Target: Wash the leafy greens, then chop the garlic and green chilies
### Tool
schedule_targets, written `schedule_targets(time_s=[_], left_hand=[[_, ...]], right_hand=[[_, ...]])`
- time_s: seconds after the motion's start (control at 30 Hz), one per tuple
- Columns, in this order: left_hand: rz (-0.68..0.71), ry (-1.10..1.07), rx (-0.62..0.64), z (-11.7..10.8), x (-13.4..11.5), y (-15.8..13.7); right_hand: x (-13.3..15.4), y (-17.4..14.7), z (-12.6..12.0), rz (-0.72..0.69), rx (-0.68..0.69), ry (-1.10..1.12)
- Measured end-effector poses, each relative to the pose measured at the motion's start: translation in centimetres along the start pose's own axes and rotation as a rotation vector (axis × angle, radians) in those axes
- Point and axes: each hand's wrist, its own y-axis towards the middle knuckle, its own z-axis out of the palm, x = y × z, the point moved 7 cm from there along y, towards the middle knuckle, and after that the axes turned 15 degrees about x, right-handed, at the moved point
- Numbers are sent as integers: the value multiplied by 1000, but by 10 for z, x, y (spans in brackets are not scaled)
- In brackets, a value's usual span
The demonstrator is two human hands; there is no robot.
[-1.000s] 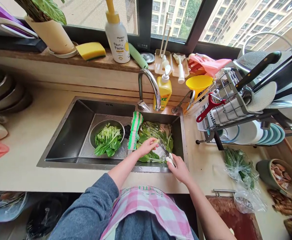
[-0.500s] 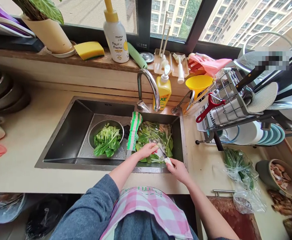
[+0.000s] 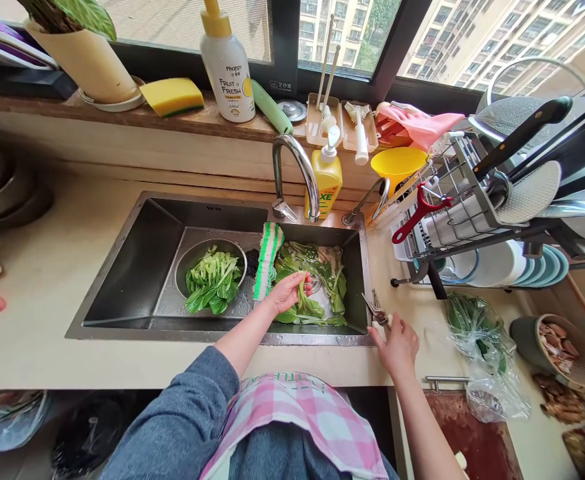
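My left hand [image 3: 291, 292] is closed round the pale stem of a leafy green [image 3: 308, 308], its leaves hanging over the right sink basin. At the sink's right rim, my right hand [image 3: 399, 348] has thumb and fingers spread around the white handle end of a pair of scissors [image 3: 376, 311]. The metal blades point up and left, slightly parted. More wet greens [image 3: 335, 267] lie in the right basin. In the left basin, a metal bowl [image 3: 178, 268] holds cut leafy greens [image 3: 215, 280].
A green-and-white striped cloth [image 3: 268, 260] drapes over the sink divider. Behind the sink stand the faucet [image 3: 297, 157] and a yellow soap bottle [image 3: 325, 180]. A dish rack [image 3: 465, 240] with a black-handled knife [image 3: 522, 139] is at right, beyond bagged greens [image 3: 477, 327].
My right hand has moved right with the scissors, from over the basin to the sink's right rim, and its fingers have spread. My left hand has shifted slightly left and up, holding the green.
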Motion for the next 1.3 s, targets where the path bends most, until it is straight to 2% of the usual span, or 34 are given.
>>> schedule_targets(time_s=[0.07,0.13,0.2,0.27,0.37,0.43,0.53,0.67,0.83,0.9,1.0,1.07,1.13,1.2,1.3], left_hand=[[-18,-15,33,9,6,1],[-48,14,75,21,13,2],[-91,66,105,30,20,3],[-97,98,125,37,20,2],[-37,79,148,38,10,1],[1,47,134,32,2,1],[72,61,19,13,-9,-1],[119,111,-170,-13,-13,-1],[104,20,-297,-29,-7,2],[62,-14,-328,-32,-3,2],[4,-22,-349,-36,5,4],[-25,15,-349,-38,11,7],[-66,66,-338,-39,22,11],[-134,157,-348,-43,35,17],[-238,359,-471,-62,51,25]], right_hand=[[41,5,1,-167,17,208],[90,14,9,-309,137,468],[131,25,21,-334,274,725],[157,34,33,-285,385,984],[165,44,44,-217,470,1264],[155,48,48,-160,490,1377],[131,53,48,-52,488,1504],[103,58,46,33,438,1557],[78,62,55,100,413,1568],[70,63,63,119,416,1485],[64,65,68,109,351,1158],[74,68,68,27,282,924],[98,72,77,-89,320,840],[123,77,99,-141,470,928],[139,90,141,-17,663,1169]])
